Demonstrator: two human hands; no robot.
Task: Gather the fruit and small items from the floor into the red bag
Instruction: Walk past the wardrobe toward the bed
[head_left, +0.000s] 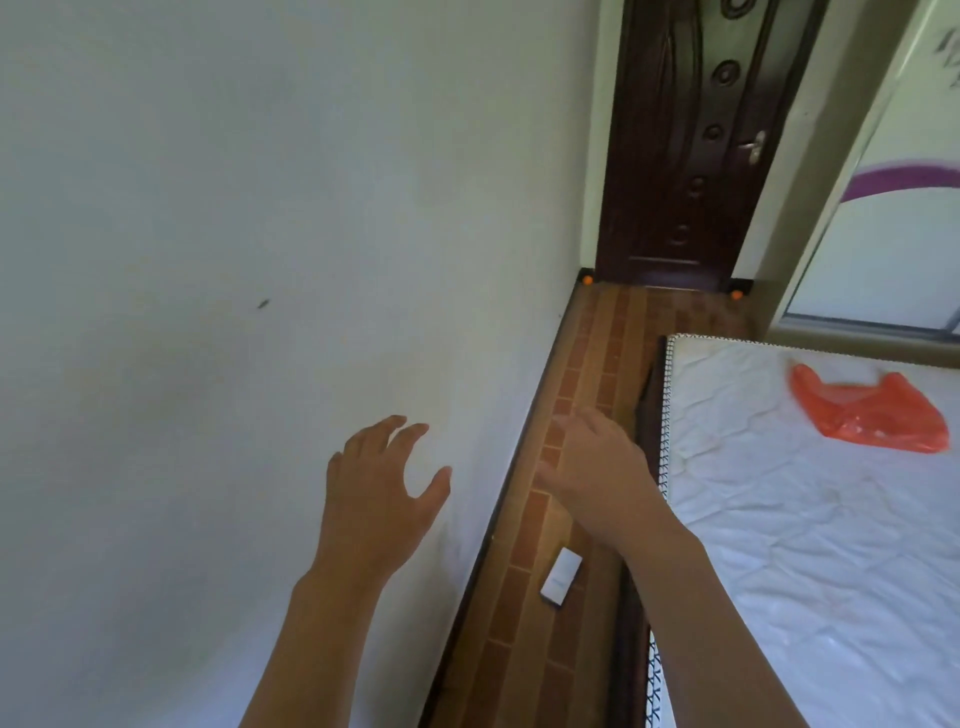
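Note:
The red bag (867, 410), a crumpled thin plastic one, lies flat on the white mattress (810, 545) at the right. Two small orange fruits sit on the floor at the foot of the door, one (587, 280) in the left corner and one (736, 294) in the right corner. A small white box (560, 576) lies on the brown tiled floor strip (587, 364) between wall and bed. My left hand (382, 491) hovers in front of the wall with fingers spread and empty. My right hand (597, 462) reaches out over the floor strip, fingers loose, holding nothing.
A plain white wall (234, 260) fills the left side. A dark carved wooden door (691, 145) closes the far end of the narrow floor strip. The bed's dark frame edge (652, 400) borders the strip on the right. A wardrobe panel with a purple stripe (893, 182) stands behind the bed.

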